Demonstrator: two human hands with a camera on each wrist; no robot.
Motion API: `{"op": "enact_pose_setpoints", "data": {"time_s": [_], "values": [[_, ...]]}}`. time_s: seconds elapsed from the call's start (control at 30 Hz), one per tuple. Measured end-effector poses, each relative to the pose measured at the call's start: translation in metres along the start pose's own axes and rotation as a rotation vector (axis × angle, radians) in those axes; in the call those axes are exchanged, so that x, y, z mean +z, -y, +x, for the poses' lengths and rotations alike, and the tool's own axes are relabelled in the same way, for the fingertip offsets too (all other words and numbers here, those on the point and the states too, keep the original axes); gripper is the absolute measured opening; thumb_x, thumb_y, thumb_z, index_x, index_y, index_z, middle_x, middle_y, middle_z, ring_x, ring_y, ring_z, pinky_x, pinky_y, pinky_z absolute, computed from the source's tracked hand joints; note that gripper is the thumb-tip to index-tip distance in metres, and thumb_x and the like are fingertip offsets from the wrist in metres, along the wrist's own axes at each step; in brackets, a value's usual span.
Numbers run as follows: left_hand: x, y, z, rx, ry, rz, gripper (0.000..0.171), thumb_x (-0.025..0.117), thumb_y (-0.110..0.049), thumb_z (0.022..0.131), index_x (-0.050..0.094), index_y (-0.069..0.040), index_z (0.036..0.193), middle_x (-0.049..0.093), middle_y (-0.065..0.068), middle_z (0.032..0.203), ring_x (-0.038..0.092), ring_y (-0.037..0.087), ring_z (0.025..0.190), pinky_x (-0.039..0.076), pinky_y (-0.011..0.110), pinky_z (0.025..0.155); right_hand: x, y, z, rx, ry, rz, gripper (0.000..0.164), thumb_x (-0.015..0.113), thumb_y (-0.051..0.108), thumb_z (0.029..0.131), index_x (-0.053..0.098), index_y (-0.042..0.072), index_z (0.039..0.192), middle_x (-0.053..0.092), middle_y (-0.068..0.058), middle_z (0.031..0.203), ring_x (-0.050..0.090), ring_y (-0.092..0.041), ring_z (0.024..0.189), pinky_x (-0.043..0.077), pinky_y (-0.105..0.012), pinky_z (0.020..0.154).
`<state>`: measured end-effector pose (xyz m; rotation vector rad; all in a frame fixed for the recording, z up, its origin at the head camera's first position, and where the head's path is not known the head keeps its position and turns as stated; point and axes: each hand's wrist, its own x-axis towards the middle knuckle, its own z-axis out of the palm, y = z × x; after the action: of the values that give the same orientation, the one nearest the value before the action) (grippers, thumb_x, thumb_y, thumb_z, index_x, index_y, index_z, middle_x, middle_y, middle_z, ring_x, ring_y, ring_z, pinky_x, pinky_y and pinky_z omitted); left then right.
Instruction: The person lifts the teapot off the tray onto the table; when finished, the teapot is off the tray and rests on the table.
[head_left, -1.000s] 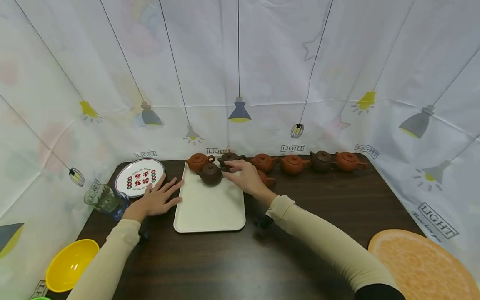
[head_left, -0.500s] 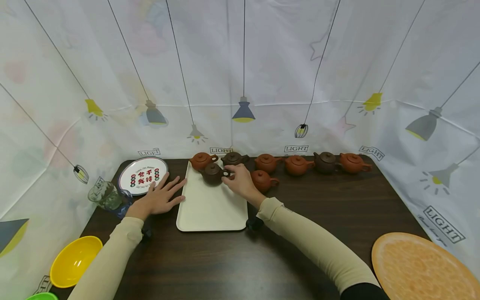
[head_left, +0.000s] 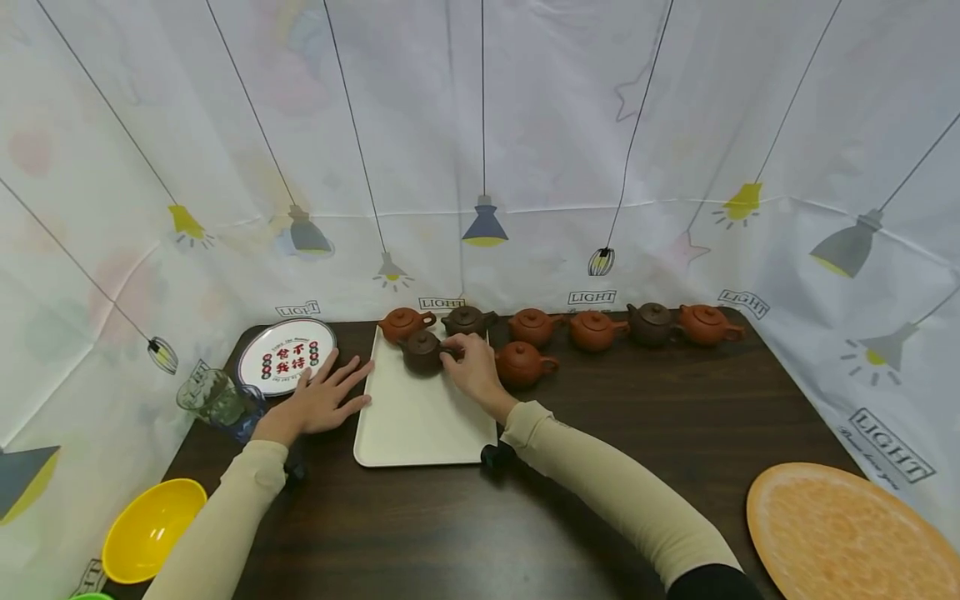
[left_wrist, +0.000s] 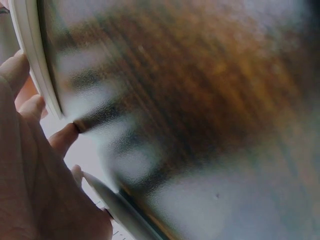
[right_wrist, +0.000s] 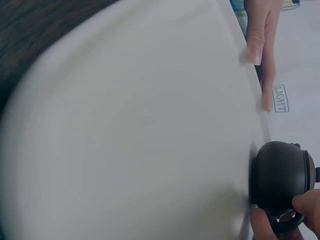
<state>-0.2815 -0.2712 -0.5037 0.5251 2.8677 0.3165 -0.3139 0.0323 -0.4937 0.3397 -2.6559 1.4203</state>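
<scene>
My right hand (head_left: 472,371) pinches the loop handle of a dark brown teapot (head_left: 422,353). That teapot sits on the far part of a cream tray (head_left: 423,425). In the right wrist view the fingers (right_wrist: 261,225) and thumb curl at the teapot's handle. An orange-brown teapot (head_left: 405,324) stands at the tray's far left corner, and another dark teapot (head_left: 467,319) at its far right corner. My left hand (head_left: 311,407) lies spread, fingertips at the tray's left edge; the left wrist view shows its fingers (left_wrist: 66,139) straight along the rim.
An orange-brown teapot (head_left: 522,364) stands just right of the tray. Several more teapots (head_left: 594,330) line the table's back edge. At left are a lettered plate (head_left: 287,357), glass cups (head_left: 213,398) and a yellow bowl (head_left: 153,531). A round orange mat (head_left: 847,529) lies at right.
My right hand has come from beside the back dark teapot to the front dark teapot's handle and now pinches it. The left hand has stayed at the tray edge.
</scene>
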Motion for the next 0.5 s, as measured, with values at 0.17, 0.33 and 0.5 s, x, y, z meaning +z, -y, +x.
{"op": "enact_pose_setpoints", "data": {"time_s": [0.17, 0.33, 0.5], "values": [[0.0004, 0.0000, 0.0003, 0.001, -0.008, 0.012, 0.072, 0.044, -0.058, 0.111, 0.023, -0.026, 0.173, 0.021, 0.014, 0.180, -0.002, 0.048, 0.168, 0.004, 0.084, 0.125, 0.0010, -0.0032, -0.0015, -0.015, -0.025, -0.033, 0.025, 0.073, 0.015, 0.103, 0.080, 0.004, 0.124, 0.075, -0.017, 0.120, 0.070, -0.035, 0.116, 0.052, -0.054, 0.109], [0.0011, 0.0009, 0.0004, 0.000, -0.003, 0.004, 0.073, 0.044, -0.059, 0.111, 0.024, -0.027, 0.173, 0.021, 0.014, 0.180, -0.002, 0.048, 0.168, 0.004, 0.084, 0.124, 0.0026, -0.0066, -0.0024, -0.034, -0.028, -0.040, 0.025, 0.074, 0.018, 0.103, 0.081, 0.006, 0.123, 0.078, -0.013, 0.114, 0.072, -0.032, 0.108, 0.048, -0.054, 0.112], [0.0045, 0.0021, 0.0021, -0.003, -0.002, 0.013, 0.073, 0.042, -0.061, 0.111, 0.023, -0.028, 0.173, 0.021, 0.014, 0.180, -0.002, 0.048, 0.168, 0.004, 0.085, 0.124, 0.0018, -0.0086, -0.0059, -0.016, -0.012, -0.009, 0.026, 0.074, 0.021, 0.103, 0.082, 0.009, 0.125, 0.078, -0.010, 0.115, 0.076, -0.027, 0.100, 0.055, -0.047, 0.100]]}}
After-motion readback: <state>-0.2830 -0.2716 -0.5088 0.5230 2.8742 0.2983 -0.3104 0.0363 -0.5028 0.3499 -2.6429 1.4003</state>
